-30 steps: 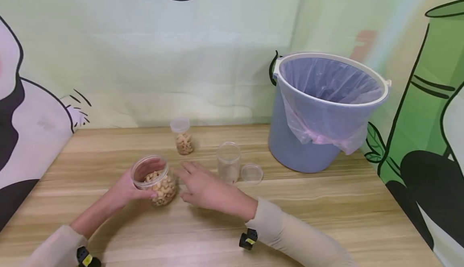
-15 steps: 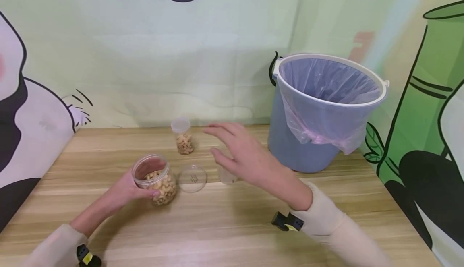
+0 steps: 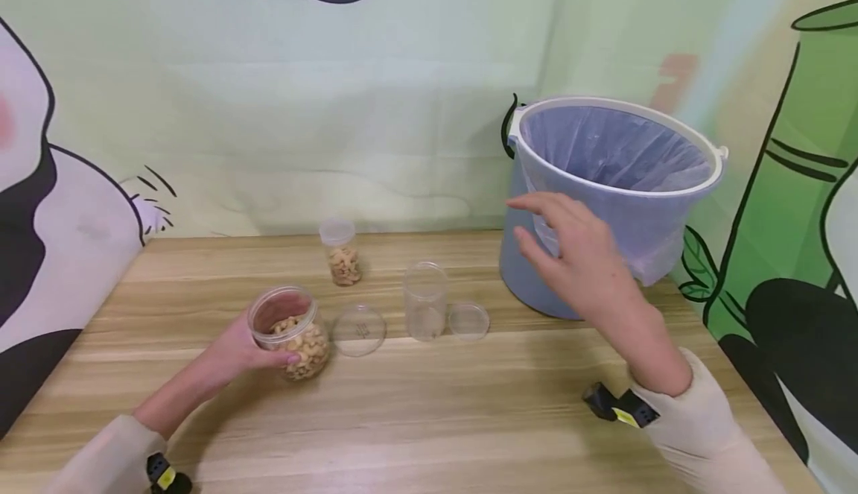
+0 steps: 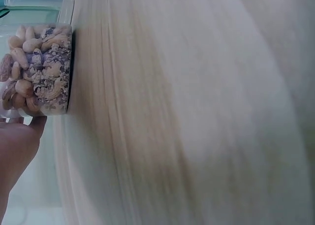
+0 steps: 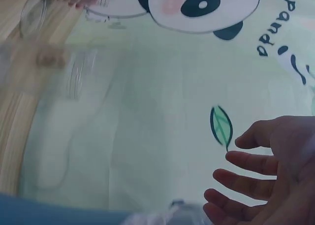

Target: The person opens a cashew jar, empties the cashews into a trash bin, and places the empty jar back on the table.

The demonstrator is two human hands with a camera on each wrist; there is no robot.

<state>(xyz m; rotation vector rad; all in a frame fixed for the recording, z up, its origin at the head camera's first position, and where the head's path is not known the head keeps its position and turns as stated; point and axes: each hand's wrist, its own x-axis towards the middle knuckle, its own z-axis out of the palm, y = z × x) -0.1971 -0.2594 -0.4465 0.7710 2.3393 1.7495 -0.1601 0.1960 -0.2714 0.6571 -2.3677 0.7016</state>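
One uncovered jar (image 3: 303, 341) of nuts (image 3: 312, 358) is clasped by the left hand (image 3: 244, 346), just left of a clear lid (image 3: 360, 330). The right hand (image 3: 585, 259), empty, fingers apart, hangs before the bucket (image 3: 521, 282). Steadying the jar seems the step in hand; the next move calls for a level hold.

The count comes to three clear plastic jars: one wide jar (image 3: 306, 354), one lidded narrow jar (image 3: 344, 264) and one unlidded narrow jar (image 3: 425, 306). Two of them contain nuts (image 3: 288, 325), too many to number. Lids also make three: one large loose lid (image 3: 360, 330), one small loose lid (image 3: 468, 321) and one fitted lid (image 3: 337, 232). There is one blue bucket (image 3: 526, 270) with one plastic liner (image 3: 603, 144), one wooden bench (image 3: 429, 419), one left grip (image 3: 243, 346), one right grip (image 3: 579, 255), and two wrist cameras (image 3: 633, 409).
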